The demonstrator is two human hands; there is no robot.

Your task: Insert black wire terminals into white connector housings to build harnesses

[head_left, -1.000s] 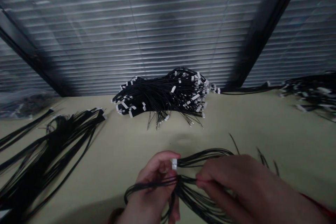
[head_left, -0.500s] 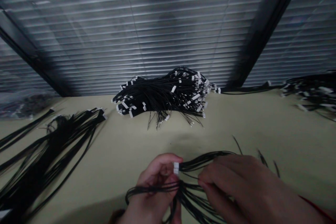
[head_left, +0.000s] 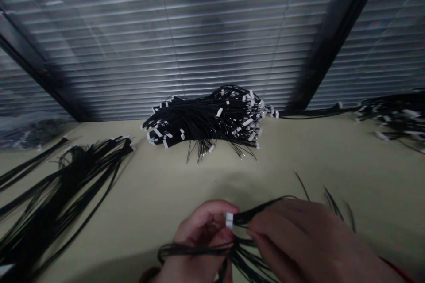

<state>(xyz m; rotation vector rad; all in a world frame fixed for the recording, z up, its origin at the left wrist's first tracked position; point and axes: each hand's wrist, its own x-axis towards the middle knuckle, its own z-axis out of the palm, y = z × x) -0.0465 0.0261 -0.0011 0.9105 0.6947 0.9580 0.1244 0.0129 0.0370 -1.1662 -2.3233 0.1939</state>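
Note:
Between the thumb and fingers of my left hand (head_left: 202, 239) is a small white connector (head_left: 229, 220). Black wires (head_left: 244, 217) run out of its right side toward my right hand. More black wires (head_left: 195, 249) loop across my left palm and fan out below. My right hand (head_left: 299, 239) is closed in a pinch close to the connector's right, at the wires; its fingertips partly cover what they grip, which looks like a thin black wire. Loose wire ends (head_left: 334, 203) stick out beyond the back of my right hand.
A pile of black wire harnesses (head_left: 206, 119) with white connectors lies at the back by the window blinds (head_left: 199, 44). Long black cables (head_left: 66, 199) stretch along the left. Another harness heap (head_left: 395, 115) sits at the right, and a clear plastic bag (head_left: 33, 130) at the far left.
My left hand and the white connector have shifted slightly right and down, and the connector has turned a little. My right fingertips have come closer to the connector.

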